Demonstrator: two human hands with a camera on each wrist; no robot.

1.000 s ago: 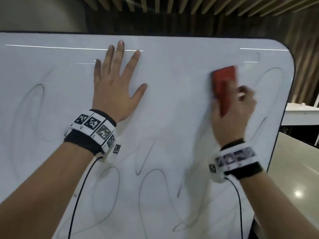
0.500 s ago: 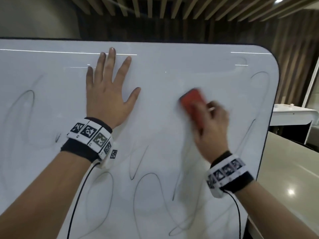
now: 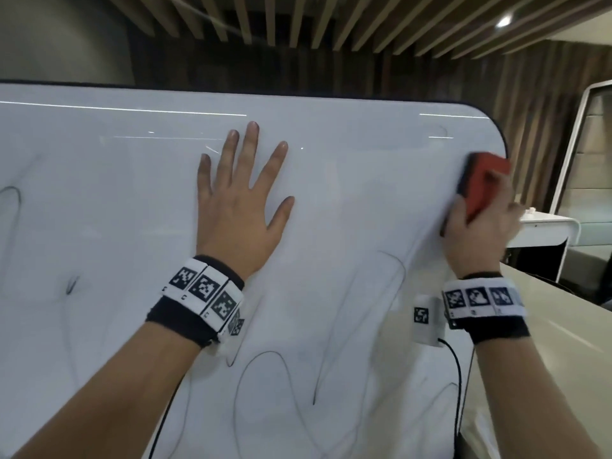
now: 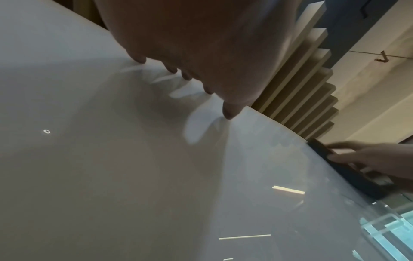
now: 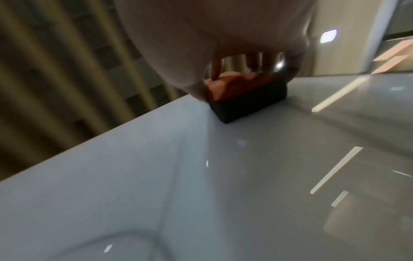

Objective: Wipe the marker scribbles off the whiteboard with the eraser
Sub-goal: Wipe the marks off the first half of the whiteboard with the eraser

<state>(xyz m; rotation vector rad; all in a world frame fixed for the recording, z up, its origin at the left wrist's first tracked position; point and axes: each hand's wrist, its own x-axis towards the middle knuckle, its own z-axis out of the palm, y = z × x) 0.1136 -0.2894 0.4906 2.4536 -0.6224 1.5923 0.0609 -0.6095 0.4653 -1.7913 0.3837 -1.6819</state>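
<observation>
The red eraser (image 3: pixel 482 183) is gripped by the right hand (image 3: pixel 477 233) and pressed against the whiteboard (image 3: pixel 347 200) near its upper right corner. The left hand (image 3: pixel 238 207) is laid flat on the board, fingers spread. Marker scribbles (image 3: pixel 265 376) are seen lower down.

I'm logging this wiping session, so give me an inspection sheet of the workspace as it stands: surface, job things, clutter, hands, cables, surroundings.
Surface: whiteboard, glossy, upper middle wiped; ceiling lights reflected.
Job's things: red eraser with dark pad flat on the board near its top right corner; marker scribbles remain across the lower part and at far left.
Clutter: nothing seen on the board.
Hands: left hand flat, fingers spread, pressing on the board; right hand grips the eraser.
Cables: black cable hangs from the right wristband; another from the left.
Surroundings: wooden ceiling slats, white table at right.
</observation>
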